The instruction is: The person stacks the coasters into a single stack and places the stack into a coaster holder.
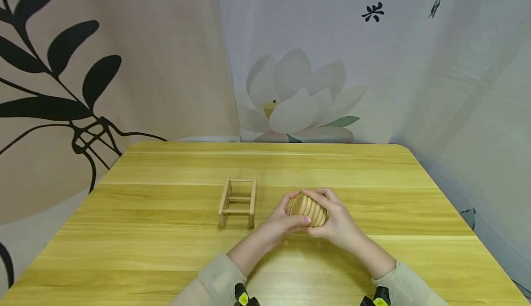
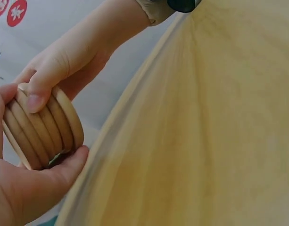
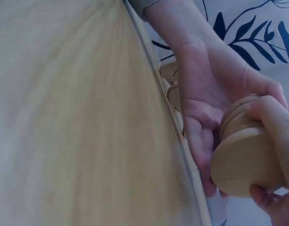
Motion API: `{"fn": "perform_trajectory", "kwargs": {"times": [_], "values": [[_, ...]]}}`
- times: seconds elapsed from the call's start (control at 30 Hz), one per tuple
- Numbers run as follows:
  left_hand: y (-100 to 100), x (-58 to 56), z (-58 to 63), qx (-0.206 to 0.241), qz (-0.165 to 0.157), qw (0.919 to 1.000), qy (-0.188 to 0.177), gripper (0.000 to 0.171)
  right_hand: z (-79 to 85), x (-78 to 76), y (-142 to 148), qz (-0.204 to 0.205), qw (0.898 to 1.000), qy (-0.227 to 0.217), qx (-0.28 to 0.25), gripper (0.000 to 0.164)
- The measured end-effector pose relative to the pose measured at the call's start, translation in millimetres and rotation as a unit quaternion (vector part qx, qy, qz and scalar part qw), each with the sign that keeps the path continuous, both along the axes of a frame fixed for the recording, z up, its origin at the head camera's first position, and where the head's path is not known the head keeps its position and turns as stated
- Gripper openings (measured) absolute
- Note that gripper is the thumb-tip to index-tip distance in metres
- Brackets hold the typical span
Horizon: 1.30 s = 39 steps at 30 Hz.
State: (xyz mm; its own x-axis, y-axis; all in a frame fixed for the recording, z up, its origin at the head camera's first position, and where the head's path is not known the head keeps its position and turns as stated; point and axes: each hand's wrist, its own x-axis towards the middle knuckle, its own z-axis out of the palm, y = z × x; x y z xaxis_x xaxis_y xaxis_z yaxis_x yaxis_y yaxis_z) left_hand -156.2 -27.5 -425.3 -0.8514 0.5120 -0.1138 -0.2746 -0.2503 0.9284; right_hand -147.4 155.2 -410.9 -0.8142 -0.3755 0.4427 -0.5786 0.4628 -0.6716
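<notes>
A stack of several round wooden coasters (image 1: 313, 210) is held on its side just above the table, between both hands. My left hand (image 1: 283, 223) grips the stack from the left, its thumb lying across the near edges. From the other side my right hand (image 1: 338, 218) curls its fingers over the top, with the thumb underneath. In the left wrist view the coasters (image 2: 38, 129) press face to face, their rims in a row. A plain flat outer face of one coaster (image 3: 245, 162) shows in the right wrist view.
To the left of the hands, a small wooden rack (image 1: 238, 212) with bars between two side frames stands on the wooden table (image 1: 166, 246). Behind the table hangs a printed cloth (image 1: 174, 43) with leaves, a lotus flower and writing.
</notes>
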Motion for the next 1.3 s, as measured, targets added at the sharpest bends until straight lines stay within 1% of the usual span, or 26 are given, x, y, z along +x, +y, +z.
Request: {"fn": "perform_trajectory", "kwargs": {"times": [0.2,0.33,0.43,0.63,0.83,0.93,1.07,1.17,1.3], "values": [[-1,-0.5,7.4,-0.055,0.002,0.998,0.03,0.078,2.1,-2.1,2,0.02,1.0,0.011,0.006,0.085],[-2,0.3,9.8,-0.078,-0.002,0.9961,0.041,0.076,5.3,-1.5,3,0.025,0.999,0.02,0.018,0.084],[-2,1.1,11.2,-0.083,-0.004,0.9956,0.044,0.074,7.1,-0.9,3,0.022,0.999,0.03,0.034,0.082],[-2,1.6,13.9,-0.077,-0.001,0.9964,0.033,0.073,10.1,-0.1,3,0.017,0.997,0.038,0.062,0.081],[1,0.4,11.7,-0.062,0.004,0.9979,0.02,0.07,12.3,0.6,1,0.016,0.996,0.044,0.08,0.082],[2,-0.2,9.3,-0.05,0.008,0.9986,0.015,0.071,12.8,0.9,0,0.015,0.996,0.038,0.081,0.082],[3,0.0,7.3,-0.033,0.008,0.9994,0.009,0.073,12.6,1.7,0,0.015,0.997,0.017,0.075,0.081],[3,0.7,7.8,-0.025,0.008,0.9996,0.004,0.073,12.6,1.9,0,0.015,0.997,0.012,0.07,0.082],[2,2.4,10.1,-0.027,0.012,0.9996,-0.001,0.073,12.8,1.6,-1,0.017,0.998,0.013,0.066,0.082]]}}
